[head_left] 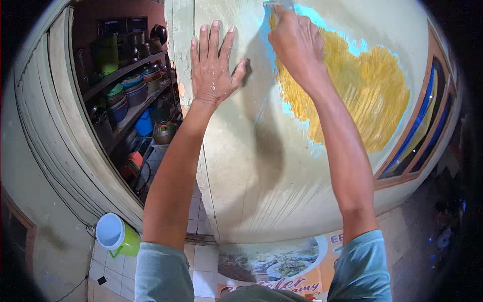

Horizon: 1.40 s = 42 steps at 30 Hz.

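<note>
My left hand (214, 68) lies flat on the pale wall (241, 196), fingers spread, near the doorway's edge. White specks dot its back. Higher up and to the right, my right hand (297, 43) is closed around a scraper (279, 3), its greyish end pressed to the wall at the top of the view. Most of the tool is hidden by the hand or cut off. Beside and below that hand spreads a large bare patch (370, 98), yellow-brown and streaked, bordered by ragged light-blue paint.
Through the doorway at left, shelves (133, 118) hold stacked pots, basins and buckets. A lime-green bucket (126, 241) stands on the tiled floor at lower left. A printed banner (274, 259) lies at the wall's foot. On the right is a wood-framed window (420, 136).
</note>
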{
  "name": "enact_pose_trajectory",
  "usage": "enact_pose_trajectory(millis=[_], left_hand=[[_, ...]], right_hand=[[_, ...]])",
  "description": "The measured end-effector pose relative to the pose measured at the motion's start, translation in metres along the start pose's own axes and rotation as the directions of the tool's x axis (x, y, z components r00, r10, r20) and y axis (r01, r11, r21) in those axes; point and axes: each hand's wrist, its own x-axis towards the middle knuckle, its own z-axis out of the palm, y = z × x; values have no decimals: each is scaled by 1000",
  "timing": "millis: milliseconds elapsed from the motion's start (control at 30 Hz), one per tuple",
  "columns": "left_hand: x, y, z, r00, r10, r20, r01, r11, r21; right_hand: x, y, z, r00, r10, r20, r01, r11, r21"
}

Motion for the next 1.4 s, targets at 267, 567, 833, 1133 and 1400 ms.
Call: enact_pose_trajectory(millis=[267,567,833,1133,1400], left_hand=[[-4,-8,-4,1000,7,2,-7,1000,30],[-4,-10,-6,1000,11,2,-11,1000,9],[-3,-4,0,1000,1,-7,-1,1000,4],[-4,-8,-3,1000,18,-14,-17,999,29],[-2,-11,-3,1000,19,-8,-19,1000,10]], right_hand=[[-43,-17,-9,968,158,197,-162,987,1],[-27,-6,-3,999,-13,40,12,1000,13],[-4,-11,-12,993,17,115,-23,999,49],[-46,-11,-11,965,149,216,-148,989,-21],[-6,-5,-9,998,-5,55,6,1000,-9]])
